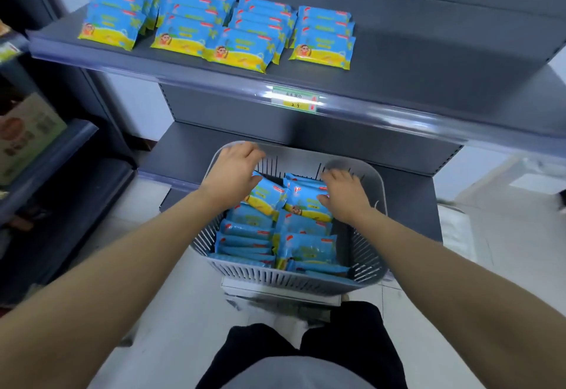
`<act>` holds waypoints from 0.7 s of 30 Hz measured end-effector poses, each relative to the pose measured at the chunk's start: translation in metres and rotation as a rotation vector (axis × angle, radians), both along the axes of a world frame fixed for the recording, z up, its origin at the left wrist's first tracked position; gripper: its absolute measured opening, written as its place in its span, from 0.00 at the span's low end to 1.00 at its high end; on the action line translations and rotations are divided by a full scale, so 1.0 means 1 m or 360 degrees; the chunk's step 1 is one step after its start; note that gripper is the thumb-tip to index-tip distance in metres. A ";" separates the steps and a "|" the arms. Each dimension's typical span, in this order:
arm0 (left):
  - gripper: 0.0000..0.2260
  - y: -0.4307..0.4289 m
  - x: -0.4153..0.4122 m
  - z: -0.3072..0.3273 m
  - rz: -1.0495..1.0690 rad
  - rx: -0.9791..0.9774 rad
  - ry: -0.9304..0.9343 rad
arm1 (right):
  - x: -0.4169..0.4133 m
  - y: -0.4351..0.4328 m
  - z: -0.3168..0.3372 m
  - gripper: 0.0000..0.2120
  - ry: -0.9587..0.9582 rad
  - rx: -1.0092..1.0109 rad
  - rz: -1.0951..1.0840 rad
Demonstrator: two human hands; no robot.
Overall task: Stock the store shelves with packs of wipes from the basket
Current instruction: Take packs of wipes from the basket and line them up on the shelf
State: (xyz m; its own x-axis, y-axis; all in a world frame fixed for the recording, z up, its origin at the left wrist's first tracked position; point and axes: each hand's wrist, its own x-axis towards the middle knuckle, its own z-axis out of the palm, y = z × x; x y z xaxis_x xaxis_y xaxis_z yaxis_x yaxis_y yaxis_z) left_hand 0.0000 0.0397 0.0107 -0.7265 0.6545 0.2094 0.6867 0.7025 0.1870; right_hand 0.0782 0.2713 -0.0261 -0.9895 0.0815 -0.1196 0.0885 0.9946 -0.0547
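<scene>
Both hands reach into the grey basket (294, 278): the left hand (232, 174) grips a tilted pack of wipes (267, 195), and the right hand (344, 192) curls its fingers over another pack (306, 201). More packs fill the basket beneath. Beyond, four rows of stocked packs (214, 27) lie on the grey shelf (428, 60) above a price tag (295, 100).

The dark grey metal shelving unit (398, 60) fills most of the view; its back panel is plain grey; a green and yellow paper price label (295, 100) sits in the clear plastic strip on the front edge. Behind it is a pale blue-white wall (134, 103); the floor of light glossy tiles (171, 296) reflects the light; at the left, a brown cardboard box (24, 134) stands on another dark shelf.
</scene>
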 end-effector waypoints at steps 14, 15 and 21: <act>0.22 0.010 -0.046 -0.086 0.0039 -0.0538 -0.0216 | -0.023 -0.003 -0.055 0.23 -0.0252 0.0162 -0.0094; 0.22 0.012 -0.048 -0.089 0.0016 -0.0579 -0.0226 | -0.024 -0.003 -0.051 0.23 -0.0263 0.0154 -0.0086; 0.22 0.024 -0.062 -0.102 -0.0112 -0.0885 -0.0087 | -0.022 0.006 -0.021 0.20 -0.0132 0.0072 -0.0030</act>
